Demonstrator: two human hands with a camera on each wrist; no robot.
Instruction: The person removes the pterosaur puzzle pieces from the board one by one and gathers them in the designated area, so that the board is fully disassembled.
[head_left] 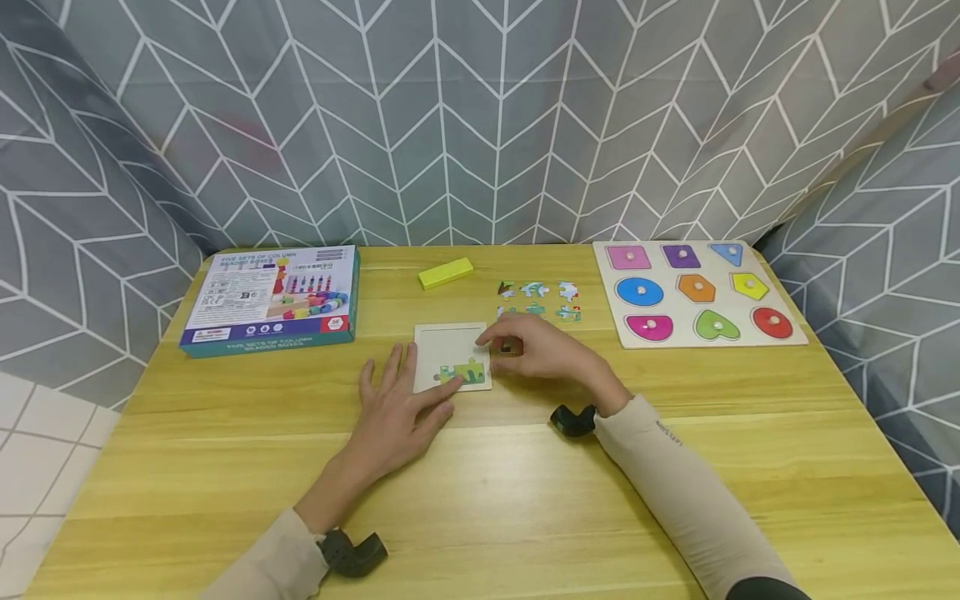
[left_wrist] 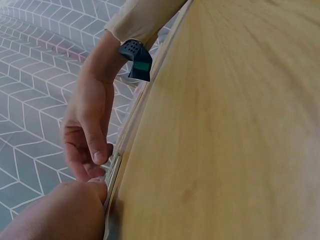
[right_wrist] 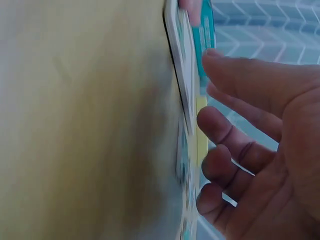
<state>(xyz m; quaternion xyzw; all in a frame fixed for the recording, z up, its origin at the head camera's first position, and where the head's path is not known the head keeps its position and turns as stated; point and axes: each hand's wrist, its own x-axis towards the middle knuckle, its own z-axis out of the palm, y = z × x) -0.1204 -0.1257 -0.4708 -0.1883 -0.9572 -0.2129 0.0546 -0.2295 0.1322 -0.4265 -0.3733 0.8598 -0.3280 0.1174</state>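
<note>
A small pale puzzle tray (head_left: 442,340) lies on the table, with joined green puzzle pieces (head_left: 468,372) along its lower right edge. My left hand (head_left: 390,421) lies spread at the tray's left side, its index finger reaching across the lower edge onto the pieces. Over the tray's right edge hovers my right hand (head_left: 551,350), fingers loosely bent. In the right wrist view nothing shows between its thumb and fingers. Just beyond that hand are several loose puzzle pieces (head_left: 535,290) in rows, some partly hidden by it.
A yellow block (head_left: 446,273) lies behind the tray. At the left stands a bead-toy box (head_left: 270,300). A board of coloured knob shapes (head_left: 667,283) is at the right. Patterned grey curtains (head_left: 480,125) hang along the table's back edge.
</note>
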